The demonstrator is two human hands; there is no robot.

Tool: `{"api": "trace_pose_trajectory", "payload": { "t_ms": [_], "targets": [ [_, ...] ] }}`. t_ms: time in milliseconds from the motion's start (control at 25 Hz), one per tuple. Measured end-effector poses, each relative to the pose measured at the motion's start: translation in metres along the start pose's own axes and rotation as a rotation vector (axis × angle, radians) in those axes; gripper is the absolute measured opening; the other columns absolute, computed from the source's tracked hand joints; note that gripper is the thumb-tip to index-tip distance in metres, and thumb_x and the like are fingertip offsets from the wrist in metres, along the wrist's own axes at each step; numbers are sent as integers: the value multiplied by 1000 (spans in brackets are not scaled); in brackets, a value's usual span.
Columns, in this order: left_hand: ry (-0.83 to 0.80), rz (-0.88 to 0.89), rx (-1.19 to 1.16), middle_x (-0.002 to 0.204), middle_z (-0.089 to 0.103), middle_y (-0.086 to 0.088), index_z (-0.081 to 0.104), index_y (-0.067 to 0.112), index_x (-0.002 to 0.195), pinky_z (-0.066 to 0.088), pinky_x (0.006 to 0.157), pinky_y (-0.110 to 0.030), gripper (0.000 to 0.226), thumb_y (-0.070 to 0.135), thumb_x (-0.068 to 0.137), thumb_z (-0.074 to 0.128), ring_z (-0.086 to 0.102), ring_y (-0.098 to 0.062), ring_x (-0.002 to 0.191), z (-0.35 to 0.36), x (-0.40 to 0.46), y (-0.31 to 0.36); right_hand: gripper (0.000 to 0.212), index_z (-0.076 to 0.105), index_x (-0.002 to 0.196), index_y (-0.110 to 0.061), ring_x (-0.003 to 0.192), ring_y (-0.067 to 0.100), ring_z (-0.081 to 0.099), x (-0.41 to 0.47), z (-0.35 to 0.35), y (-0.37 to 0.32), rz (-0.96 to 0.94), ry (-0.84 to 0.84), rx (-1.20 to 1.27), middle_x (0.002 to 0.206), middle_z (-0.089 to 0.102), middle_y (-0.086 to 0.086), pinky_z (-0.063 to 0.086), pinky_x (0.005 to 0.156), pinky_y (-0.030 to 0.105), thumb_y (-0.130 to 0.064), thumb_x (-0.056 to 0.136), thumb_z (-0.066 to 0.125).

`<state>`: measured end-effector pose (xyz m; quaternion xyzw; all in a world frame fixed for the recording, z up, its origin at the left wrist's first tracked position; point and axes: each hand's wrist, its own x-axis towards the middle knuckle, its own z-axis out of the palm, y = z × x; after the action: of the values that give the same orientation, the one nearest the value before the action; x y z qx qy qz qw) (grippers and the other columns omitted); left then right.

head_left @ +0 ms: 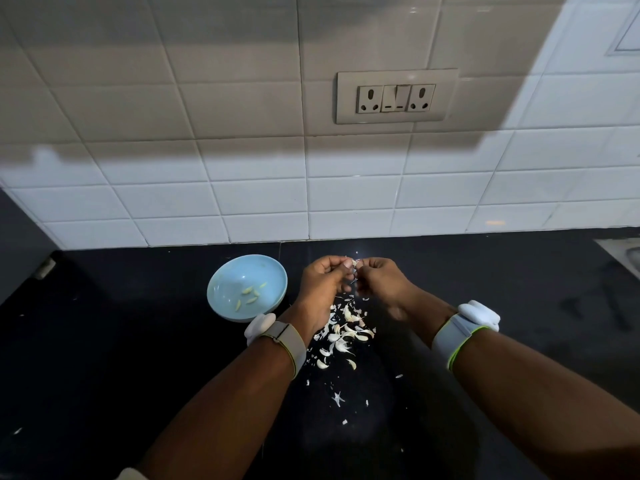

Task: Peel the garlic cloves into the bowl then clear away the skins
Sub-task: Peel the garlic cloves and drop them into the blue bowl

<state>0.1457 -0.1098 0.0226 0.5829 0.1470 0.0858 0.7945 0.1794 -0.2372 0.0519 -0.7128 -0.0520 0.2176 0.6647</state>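
Head view: left hand [320, 278] and right hand [381, 280] meet above the black counter [104, 358], fingers of both curled, pinching one garlic clove [354, 263] between the fingertips; how much skin remains on it cannot be told. Light blue bowl [221, 292] sits just left of the left hand, holding a few peeled cloves [250, 295]. Loose skins [343, 336] lie scattered beneath and between the wrists, partly hidden by the left forearm; tiled wall behind carries a socket panel [396, 97].
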Motion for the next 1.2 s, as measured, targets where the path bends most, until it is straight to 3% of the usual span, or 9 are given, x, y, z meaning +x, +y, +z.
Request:
{"api": "trace_pose_trajectory", "payload": {
  "t_ms": [120, 280, 360, 520, 640, 760, 960, 1040, 1200],
  "targets": [
    [-15, -54, -94, 71, 65, 0, 73, 8, 99, 49, 52, -22, 8, 11, 98, 66, 60, -11, 65, 4, -2, 6, 23, 66, 87, -5, 57, 15, 53, 4, 0, 6, 41, 26, -44, 73, 61, 13, 48, 55, 27, -6, 104, 50],
    [11, -77, -77, 70, 59, 2, 72, 8, 98, 47, 51, -22, 16, 21, 100, 64, 59, -9, 62, 6, 0, 10, 27, 66, 65, -13, 47, 17, 54, 1, -11, 12, 3, 230, -249, 59, 66, 10, 44, 47, 25, -18, 89, 76],
    [31, -70, -47, 69, 57, 2, 70, 7, 99, 46, 52, -22, 17, 22, 101, 62, 57, -8, 60, 3, 1, 8, 14, 67, 79, -21, 53, 16, 60, 2, -17, 14, -45, 257, -378, 71, 72, 3, 47, 45, 27, -20, 88, 77],
    [58, -12, 51, 69, 57, 0, 67, 7, 97, 45, 50, -22, 17, 21, 103, 60, 55, -10, 60, 0, 0, 4, 19, 72, 107, -32, 83, 17, 74, 3, -15, 15, -214, 235, -413, 96, 74, -8, 62, 76, 41, -18, 96, 66],
    [36, 47, 166, 66, 59, 2, 65, 10, 92, 46, 51, -23, 19, 22, 104, 58, 56, -10, 61, -2, -1, 0, 23, 75, 120, -27, 88, 3, 70, -1, -11, 10, -364, 142, -458, 98, 75, -11, 53, 82, 21, -27, 99, 66],
    [10, 51, 203, 66, 60, 1, 64, 12, 88, 46, 51, -24, 23, 24, 105, 55, 56, -12, 61, -3, -3, 0, 13, 79, 102, -23, 77, -1, 66, -2, -8, 7, -434, 124, -523, 84, 73, -13, 50, 73, 18, -22, 98, 67],
    [13, -47, 109, 70, 61, -6, 63, 6, 93, 47, 50, -22, 22, 21, 106, 54, 58, -13, 60, -3, -2, 3, 11, 80, 98, -18, 71, 9, 67, 1, -6, 11, -307, 93, -260, 82, 76, -3, 58, 71, 33, -19, 98, 69],
    [8, -102, 35, 71, 62, -6, 64, 7, 95, 47, 51, -23, 20, 21, 105, 55, 61, -12, 59, -3, -2, 6, 13, 80, 102, -13, 69, 11, 65, -2, -3, 9, -214, 36, -27, 82, 75, 5, 56, 65, 30, -17, 99, 68],
    [-47, -140, -61, 72, 64, -5, 68, 8, 97, 47, 54, -24, 13, 20, 100, 63, 62, -12, 61, -3, -3, 9, 16, 77, 107, -5, 69, 9, 64, -1, -5, 9, -190, 46, 106, 85, 73, 9, 51, 60, 20, -12, 98, 67]
  ]
}}
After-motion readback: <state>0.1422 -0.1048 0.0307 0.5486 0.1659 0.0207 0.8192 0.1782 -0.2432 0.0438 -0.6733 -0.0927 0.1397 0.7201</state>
